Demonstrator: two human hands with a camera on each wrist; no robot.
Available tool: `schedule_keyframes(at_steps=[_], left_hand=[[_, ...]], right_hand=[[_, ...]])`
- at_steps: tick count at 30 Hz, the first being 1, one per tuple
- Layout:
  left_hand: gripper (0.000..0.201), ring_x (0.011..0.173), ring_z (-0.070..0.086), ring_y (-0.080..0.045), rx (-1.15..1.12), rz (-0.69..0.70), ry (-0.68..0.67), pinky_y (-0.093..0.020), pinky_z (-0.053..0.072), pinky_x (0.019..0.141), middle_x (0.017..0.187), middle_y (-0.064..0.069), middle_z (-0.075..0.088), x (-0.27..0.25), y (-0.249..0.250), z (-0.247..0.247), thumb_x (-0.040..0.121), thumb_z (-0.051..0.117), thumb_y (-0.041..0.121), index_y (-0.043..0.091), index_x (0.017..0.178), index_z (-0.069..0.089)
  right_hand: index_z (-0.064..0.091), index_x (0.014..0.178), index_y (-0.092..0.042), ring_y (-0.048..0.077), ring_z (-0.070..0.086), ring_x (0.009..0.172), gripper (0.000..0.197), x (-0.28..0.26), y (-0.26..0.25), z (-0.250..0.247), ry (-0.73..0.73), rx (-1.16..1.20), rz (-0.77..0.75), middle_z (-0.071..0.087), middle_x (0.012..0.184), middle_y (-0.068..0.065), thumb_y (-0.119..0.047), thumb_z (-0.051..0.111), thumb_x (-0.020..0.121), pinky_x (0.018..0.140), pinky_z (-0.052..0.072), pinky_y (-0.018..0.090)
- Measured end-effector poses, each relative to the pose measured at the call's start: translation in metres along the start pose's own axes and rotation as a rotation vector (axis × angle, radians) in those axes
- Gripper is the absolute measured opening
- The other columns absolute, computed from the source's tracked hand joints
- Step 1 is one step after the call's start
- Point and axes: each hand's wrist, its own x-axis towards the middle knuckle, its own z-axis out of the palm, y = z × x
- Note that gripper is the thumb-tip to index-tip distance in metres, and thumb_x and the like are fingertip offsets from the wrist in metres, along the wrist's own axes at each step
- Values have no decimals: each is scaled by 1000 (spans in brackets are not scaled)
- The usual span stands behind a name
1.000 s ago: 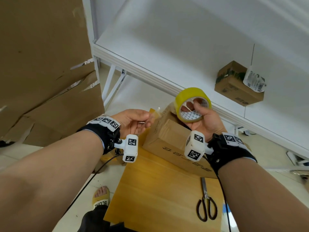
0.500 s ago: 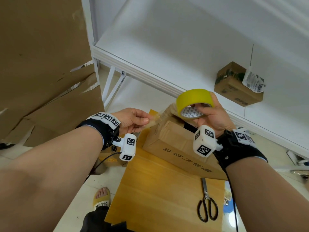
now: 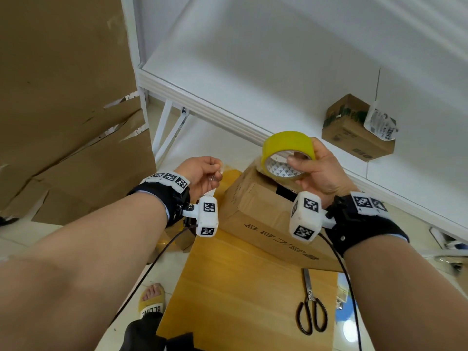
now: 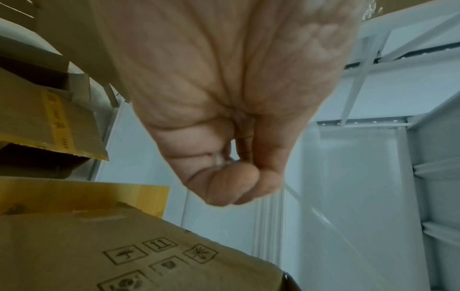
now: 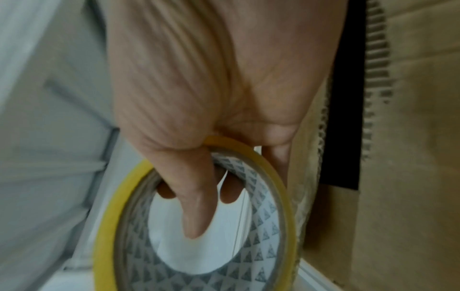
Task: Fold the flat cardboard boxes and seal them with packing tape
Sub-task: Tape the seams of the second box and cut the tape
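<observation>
A folded brown cardboard box (image 3: 255, 211) stands on a yellow wooden board (image 3: 240, 295), with a dark gap between its top flaps. My right hand (image 3: 311, 168) holds a yellow roll of packing tape (image 3: 286, 148) above the box's far end, thumb through the core (image 5: 196, 196). My left hand (image 3: 202, 173) is to the left of the box and pinches the free end of the clear tape (image 3: 220, 168) between thumb and fingers (image 4: 231, 173). The pulled strip runs from that hand to the roll, barely visible. The box's printed side (image 4: 149, 256) lies below the left hand.
Black scissors (image 3: 311, 315) lie on the board near its right front. A white shelf unit (image 3: 228, 72) stands behind, with a small sealed carton (image 3: 354, 130) on it. Large flat cardboard sheets (image 3: 63, 97) lean at the left. My sandalled foot (image 3: 150, 300) is on the floor below.
My right hand has lifted and tilted the roll to the right, away from the left hand. The left hand has drawn slightly left, and the tape strip between them has lengthened.
</observation>
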Motion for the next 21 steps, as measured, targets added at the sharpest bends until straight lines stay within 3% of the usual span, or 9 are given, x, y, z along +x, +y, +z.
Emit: schedule_keyframes(at_steps=[3, 6, 9, 11, 13, 17, 21], left_hand=[[14, 53, 44, -15, -64, -46, 9, -22, 38, 44, 62, -5, 43, 2, -1, -3, 93, 51, 11, 7, 79, 51], [21, 54, 39, -10, 18, -9, 23, -18, 35, 43, 61, 1, 38, 5, -5, -5, 85, 69, 19, 14, 75, 51], [27, 53, 37, -7, 19, 33, 26, -16, 33, 40, 61, 4, 38, 7, -7, -4, 79, 74, 19, 16, 73, 48], [28, 51, 38, -7, -22, 49, 24, -16, 33, 39, 60, 4, 39, 8, -7, -4, 79, 74, 20, 16, 72, 47], [26, 49, 39, -6, -39, 56, 33, -15, 32, 38, 59, 4, 39, 8, -5, -2, 83, 72, 21, 16, 74, 48], [20, 48, 37, -7, -5, 47, 32, -15, 33, 39, 61, 2, 38, 10, -4, 6, 90, 66, 19, 13, 80, 50], [16, 54, 41, -8, 95, -1, -3, -17, 42, 46, 64, 0, 41, 12, -14, 10, 92, 62, 20, 6, 97, 57]], right_hand=[[59, 101, -11, 27, 70, 89, 41, -1, -15, 7, -69, -142, 40, 72, 90, 7, 5, 72, 66, 75, 59, 38], [58, 102, -9, 23, 71, 85, 41, 1, -32, 12, -164, -254, 98, 72, 85, 3, 3, 74, 66, 74, 60, 34], [61, 99, -8, 19, 68, 85, 35, 3, -40, 14, -124, -433, 55, 69, 87, 3, 7, 75, 71, 82, 58, 32], [62, 103, -10, 23, 67, 93, 32, 4, -37, 14, -69, -486, -3, 67, 97, 5, 8, 72, 78, 87, 56, 35], [60, 111, -16, 27, 68, 100, 34, 4, -31, 14, -26, -416, -9, 67, 107, 9, 7, 66, 86, 86, 58, 39], [55, 118, -24, 20, 70, 95, 32, 6, -17, 17, 61, -286, 0, 70, 102, 2, 0, 54, 97, 71, 58, 35], [53, 128, -16, 20, 70, 96, 35, 15, -11, 19, 171, -166, 0, 68, 107, 6, 2, 51, 98, 79, 60, 40]])
